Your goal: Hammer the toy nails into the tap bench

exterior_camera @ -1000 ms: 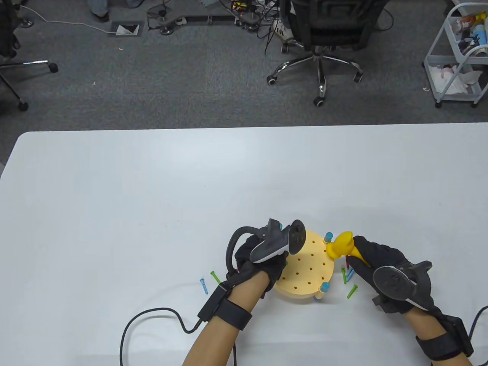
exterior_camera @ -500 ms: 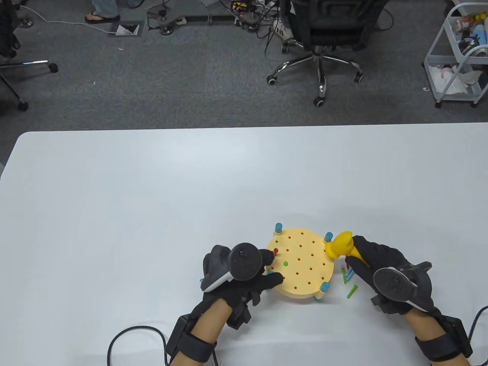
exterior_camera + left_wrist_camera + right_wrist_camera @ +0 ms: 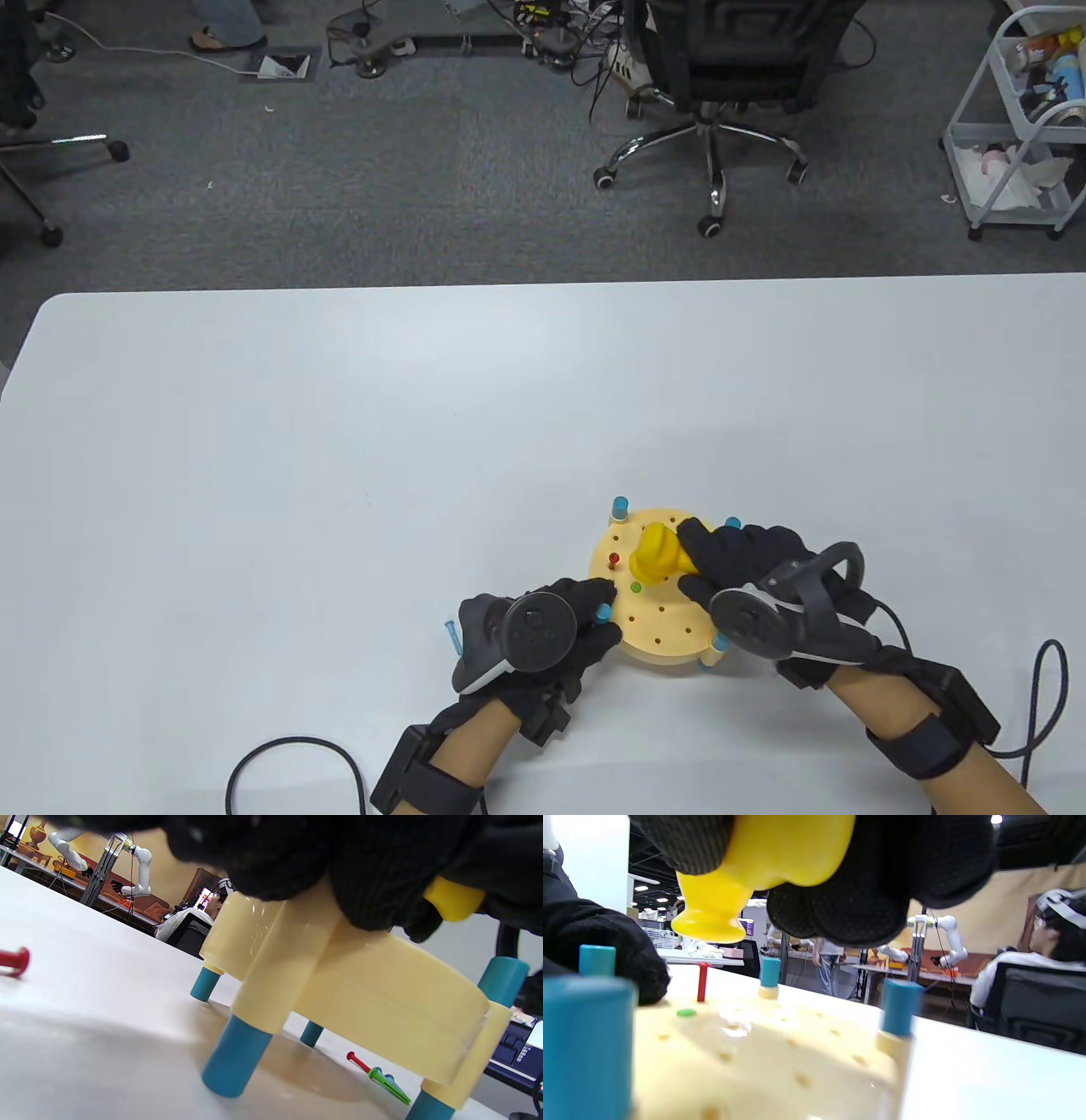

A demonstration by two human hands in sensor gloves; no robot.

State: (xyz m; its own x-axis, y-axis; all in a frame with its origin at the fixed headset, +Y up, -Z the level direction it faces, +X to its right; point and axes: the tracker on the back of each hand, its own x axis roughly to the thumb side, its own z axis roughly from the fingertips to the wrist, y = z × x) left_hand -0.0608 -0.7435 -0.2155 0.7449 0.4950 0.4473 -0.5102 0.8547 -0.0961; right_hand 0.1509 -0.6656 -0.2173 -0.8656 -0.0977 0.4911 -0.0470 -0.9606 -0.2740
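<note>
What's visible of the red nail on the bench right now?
The red nail is a thin, plastic-looking red pin with a small round head. It stands upright in a hole near the left edge of the bench, its shaft well proud of the surface in the right wrist view, so not driven in. A green nail beside it sits flush. The hammer in the right hand hovers just right of it, not touching. Left hand fingers rest close by.

Yellow hammer (image 3: 655, 553) above round bench (image 3: 670, 620)
</note>
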